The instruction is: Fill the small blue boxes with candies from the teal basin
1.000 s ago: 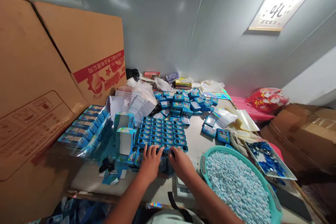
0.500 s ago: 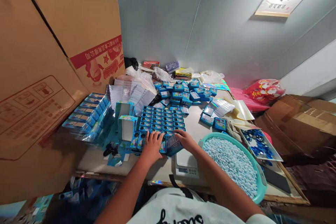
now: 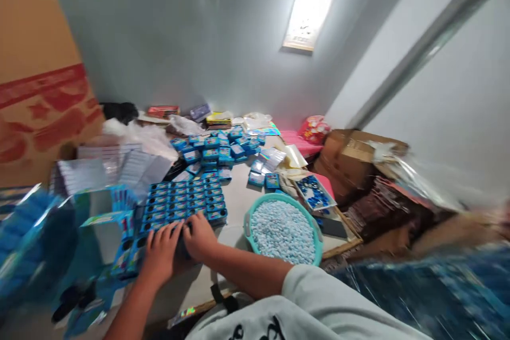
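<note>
Small blue boxes with round dark openings stand packed in a grid of rows [image 3: 185, 196] on the table. My left hand [image 3: 161, 252] rests on the front row, palm down, with its fingers stretched over the box tops. Right beside it, my right hand [image 3: 199, 236] curls its fingers over a dark blue box at the front of the grid, mostly hidden between the two hands. Taller open blue cartons [image 3: 105, 234] stand left of the grid. Right of my forearm sits a teal basket [image 3: 247, 226] full of pale blue candies [image 3: 282, 228].
Loose blue boxes [image 3: 217, 149] lie heaped behind the grid. White folded sheets [image 3: 83, 175] and a large cardboard carton [image 3: 35, 90] are at the left. A tray of blue pieces [image 3: 314, 191] and a dark phone-like slab [image 3: 333, 227] lie right of the basket; brown cartons [image 3: 338, 164] stand beyond.
The view has swung to the right, so the table appears further left. My right hand has moved in against my left hand, and the dark blue box is now closer to the front row.
</note>
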The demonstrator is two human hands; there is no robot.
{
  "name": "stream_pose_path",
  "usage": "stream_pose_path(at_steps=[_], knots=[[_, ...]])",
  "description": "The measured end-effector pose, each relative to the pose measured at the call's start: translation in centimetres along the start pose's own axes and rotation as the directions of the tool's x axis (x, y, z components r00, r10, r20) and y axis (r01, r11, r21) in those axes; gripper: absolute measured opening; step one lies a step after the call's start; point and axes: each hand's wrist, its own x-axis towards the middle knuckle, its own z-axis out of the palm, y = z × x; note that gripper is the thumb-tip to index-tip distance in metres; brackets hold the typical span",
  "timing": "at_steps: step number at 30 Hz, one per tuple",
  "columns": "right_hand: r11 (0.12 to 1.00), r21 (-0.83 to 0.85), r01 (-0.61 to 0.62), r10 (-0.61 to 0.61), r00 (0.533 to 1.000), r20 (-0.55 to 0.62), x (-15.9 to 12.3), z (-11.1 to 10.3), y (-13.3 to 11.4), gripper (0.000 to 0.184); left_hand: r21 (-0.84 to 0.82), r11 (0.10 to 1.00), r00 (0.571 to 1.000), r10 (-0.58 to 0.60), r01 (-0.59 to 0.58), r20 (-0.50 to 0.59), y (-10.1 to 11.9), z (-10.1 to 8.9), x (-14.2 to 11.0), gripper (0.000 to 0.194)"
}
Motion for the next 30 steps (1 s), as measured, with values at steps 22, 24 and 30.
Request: stream_pose_path(at_steps=[22, 24, 30], knots=[[0.978, 0.154, 0.142, -0.13, 0.988, -0.085, -2.1, 2.5, 2.4, 0.017, 0.087, 0.992, 0.886, -0.122, 0.092, 0.448, 2.6, -3.5, 1.3, 0.081], [0.983, 0.17, 0.068, -0.065, 0.998, -0.02, -1.6, 2.3, 2.3, 0.023, 0.079, 0.993, 0.9, -0.112, 0.087, 0.421, 2.6, -3.5, 1.1, 0.081], [0.997, -0.021, -0.078, 0.08, 0.992, 0.093, 1.2, 2.4, 1.9, 0.034, 0.084, 0.994, 0.943, -0.09, 0.067, 0.321, 2.8, -2.9, 1.0, 0.073]])
